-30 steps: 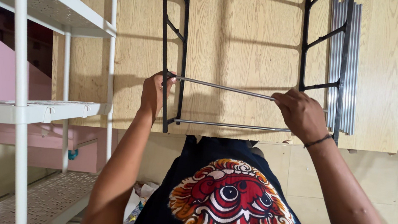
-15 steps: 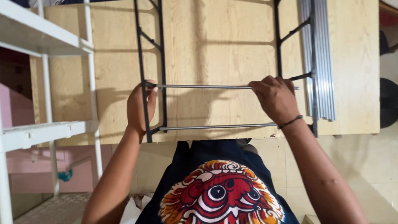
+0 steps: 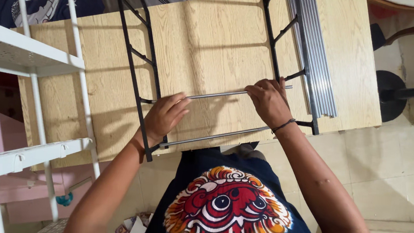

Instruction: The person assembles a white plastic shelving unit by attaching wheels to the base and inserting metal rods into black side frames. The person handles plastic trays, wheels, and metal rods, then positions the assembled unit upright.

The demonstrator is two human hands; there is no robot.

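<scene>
Hands work together as our left hand (image 3: 164, 115) and right hand (image 3: 268, 99) each hold one end of the thin silver rod (image 3: 219, 94) over the tabletop (image 3: 214, 37), so we should keep it level between the black frames (image 3: 138, 70).

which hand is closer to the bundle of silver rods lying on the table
Right. The right hand grips one end of a rod just beside the bundle. The left hand holds the rod's other end by the left black frame, far across the table.
</scene>
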